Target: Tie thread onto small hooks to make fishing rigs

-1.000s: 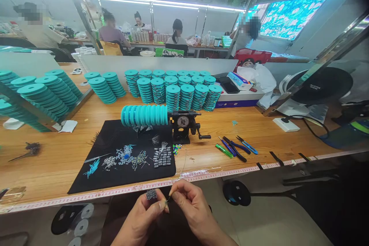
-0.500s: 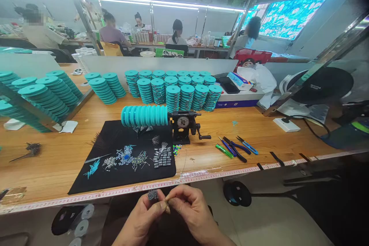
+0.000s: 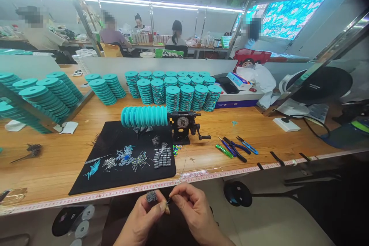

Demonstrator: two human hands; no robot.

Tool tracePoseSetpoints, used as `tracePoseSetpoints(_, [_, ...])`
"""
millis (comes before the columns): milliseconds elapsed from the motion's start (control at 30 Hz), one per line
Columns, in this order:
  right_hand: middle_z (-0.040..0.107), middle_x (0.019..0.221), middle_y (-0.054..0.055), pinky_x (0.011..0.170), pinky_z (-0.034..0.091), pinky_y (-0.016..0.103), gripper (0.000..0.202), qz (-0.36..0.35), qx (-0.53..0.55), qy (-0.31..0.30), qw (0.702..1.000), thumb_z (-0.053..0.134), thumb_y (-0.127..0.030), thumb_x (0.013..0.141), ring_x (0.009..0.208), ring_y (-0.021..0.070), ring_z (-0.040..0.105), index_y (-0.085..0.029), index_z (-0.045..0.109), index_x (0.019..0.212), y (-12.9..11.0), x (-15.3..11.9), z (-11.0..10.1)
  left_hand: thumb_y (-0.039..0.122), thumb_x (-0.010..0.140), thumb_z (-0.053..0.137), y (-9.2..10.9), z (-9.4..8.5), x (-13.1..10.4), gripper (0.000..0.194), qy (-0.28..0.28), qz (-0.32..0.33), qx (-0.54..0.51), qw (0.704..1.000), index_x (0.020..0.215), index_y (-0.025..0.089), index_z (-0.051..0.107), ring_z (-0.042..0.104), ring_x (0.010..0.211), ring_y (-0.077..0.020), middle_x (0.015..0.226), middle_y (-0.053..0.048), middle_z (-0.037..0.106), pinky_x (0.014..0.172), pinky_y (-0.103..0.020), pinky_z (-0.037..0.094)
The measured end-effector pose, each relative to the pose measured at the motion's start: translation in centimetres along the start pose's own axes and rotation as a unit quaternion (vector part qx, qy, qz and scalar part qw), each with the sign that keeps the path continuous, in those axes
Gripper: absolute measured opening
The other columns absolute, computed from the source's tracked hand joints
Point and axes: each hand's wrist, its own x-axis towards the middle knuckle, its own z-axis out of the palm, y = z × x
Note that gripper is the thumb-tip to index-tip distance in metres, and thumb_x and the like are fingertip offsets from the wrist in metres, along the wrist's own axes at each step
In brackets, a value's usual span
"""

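Just below the table's front edge, my left hand (image 3: 147, 215) is closed around a cluster of small grey pieces (image 3: 151, 196), which pokes out above its index finger. Its thumb and a fingertip also pinch together near my right hand (image 3: 188, 207). That hand is closed in a pinch, its fingertips by a tiny dark piece (image 3: 168, 201) between the two hands; what exactly it holds is too small to tell. Beyond them lies a black mat (image 3: 123, 178) with grey cylindrical weights (image 3: 163, 158), silvery metal parts (image 3: 109, 163), clear-blue bits (image 3: 125, 155) and turquoise sticks (image 3: 92, 169).
A black hand-crank winder (image 3: 182, 125) carries a row of turquoise spools (image 3: 144, 117). Stacked spools (image 3: 173, 94) stand behind it. Pliers (image 3: 238, 148), blue-handled snips (image 3: 248, 145) and a green tube (image 3: 224, 151) lie to the right. A measuring tape (image 3: 115, 195) runs along the edge.
My right fingertips have drawn slightly away from my left thumb, and a tiny dark piece now shows between them. The left hand has barely shifted. Things on the table stay put.
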Motion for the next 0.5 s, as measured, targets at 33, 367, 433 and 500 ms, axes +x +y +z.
tracePoseSetpoints(33, [0.054,0.069,-0.002,0.056,0.031,0.023,0.026,-0.004,-0.005,0.0,1.0,0.059,-0.04,0.093,0.061,0.0112,0.041,-0.018,0.067,0.084,-0.02,0.0,-0.04,0.052,0.064,0.079,0.0,-0.03,-0.02,0.038,0.0,0.003,0.006,1.0,0.061,0.017,0.063,0.035,0.062,-0.0137,0.059,0.003,0.051,0.061,-0.025,0.03])
tracePoseSetpoints(367, [0.05,0.069,-0.003,0.058,0.031,0.023,0.027,0.0,0.001,-0.022,1.0,0.056,-0.042,0.094,0.062,0.0114,0.039,-0.018,0.064,0.085,-0.39,0.08,-0.21,0.054,0.063,0.078,0.03,0.08,-0.15,0.039,0.008,0.008,0.017,1.0,0.063,0.017,0.064,0.036,0.063,-0.0143,0.061,0.002,0.051,0.061,-0.026,0.03])
tracePoseSetpoints(433, [0.049,0.069,-0.003,0.059,0.031,0.024,0.027,0.006,0.014,-0.029,0.999,0.057,-0.042,0.094,0.063,0.0117,0.039,-0.017,0.064,0.085,-0.4,0.12,-0.2,0.053,0.063,0.079,-0.04,0.06,-0.1,0.039,0.005,0.003,0.011,1.0,0.063,0.017,0.064,0.036,0.062,-0.0141,0.06,0.002,0.05,0.06,-0.026,0.03])
tracePoseSetpoints(500, [0.048,0.069,-0.003,0.059,0.031,0.024,0.028,0.013,0.032,-0.036,0.999,0.057,-0.043,0.093,0.063,0.0119,0.038,-0.017,0.063,0.085,-0.39,0.18,-0.18,0.052,0.064,0.079,-0.08,0.06,-0.06,0.038,-0.001,-0.001,0.005,1.0,0.062,0.018,0.063,0.034,0.061,-0.0137,0.059,0.003,0.048,0.059,-0.025,0.03])
